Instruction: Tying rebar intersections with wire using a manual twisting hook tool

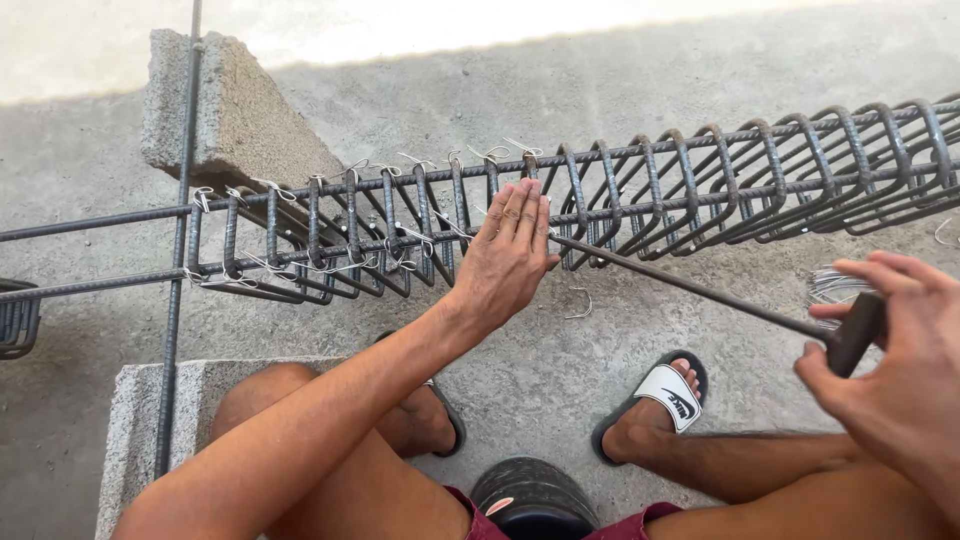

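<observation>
Obs., head view. Long dark steel rebar cage (640, 185) w/ closely spaced rectangular stirrups is laid horizontally across frame, supported at L end on a grey concrete block (240, 120); a second grey concrete block (135, 420) is seen at lower L. Stirrups at L half are tied w/ thin silver wire twists (410, 235).

Left hand (505, 260): flat, fingers pressed together and extended, palm laid against near side of cage approx. mid-length; fingertips reach top bar. Nothing pinched.

Right hand (900, 360): closed around dark handle of a slender metal tying hook tool (700, 290), lower R, well apart from cage. Tool shaft is run diagonally up-left; tip is located just beside L hand's fingers at cage. Exact contact of tip w/ wire cannot be told.

Bundle of loose silver tie wires (835, 285) is lying on grey concrete floor (520, 370), just beside R hand. One bent wire piece (580, 305) noted on floor below cage. Feet in sandals, black w/ white strap (665, 395), below.
</observation>
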